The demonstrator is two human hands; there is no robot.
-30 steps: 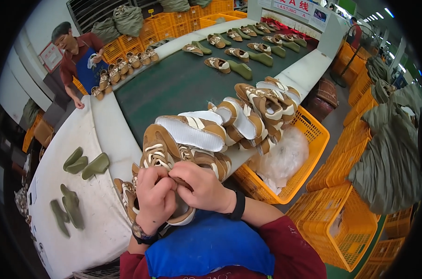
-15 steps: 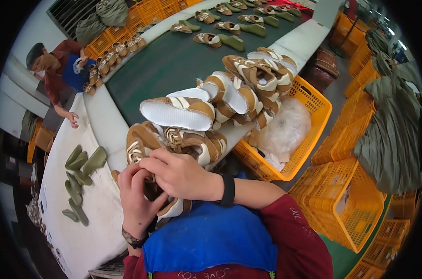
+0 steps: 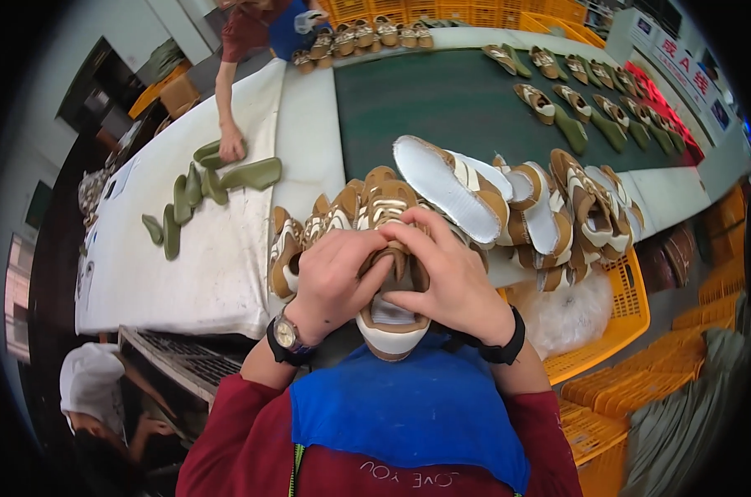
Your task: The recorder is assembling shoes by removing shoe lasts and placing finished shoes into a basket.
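Observation:
A brown and white sneaker (image 3: 394, 341) stands at the near table edge, its white heel toward me. My left hand (image 3: 336, 272) grips the left side of its opening, fingers curled at the tongue. My right hand (image 3: 460, 280) holds the right side, thumb inside by the insole and fingers at the laces. Both hands meet around the tongue and cover much of the upper. Similar sneakers (image 3: 286, 253) stand close by on the left. To the right is a pile with a sneaker on its side, white sole (image 3: 450, 186) showing.
Olive-green foot-shaped pieces (image 3: 181, 200) lie on the white-covered table (image 3: 135, 277), where a co-worker's hand (image 3: 232, 145) touches one. Sneakers and green pieces stand on the dark green conveyor belt (image 3: 425, 99). A yellow crate (image 3: 636, 302) holds clear plastic. Another person (image 3: 94, 385) is at lower left.
My view has swung left. My hands have moved from bunched together over the sneaker to either side of its opening, which now shows. The co-worker's hand has come down onto the green pieces.

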